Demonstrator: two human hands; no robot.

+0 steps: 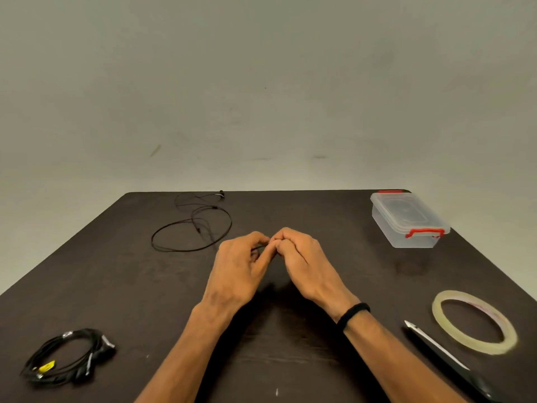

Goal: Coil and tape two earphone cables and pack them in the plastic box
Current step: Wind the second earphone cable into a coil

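At lower left lay a taped black cable coil (68,357); at lower right, scissors (444,356) beside a translucent tape ring (476,321). At centre, left hand (241,263) and right hand (302,260) met fingertip to fingertip, pinching the loose thin earphone cable (191,225) that trailed to upper left. The lidded clear plastic box (406,219) sat upper right.
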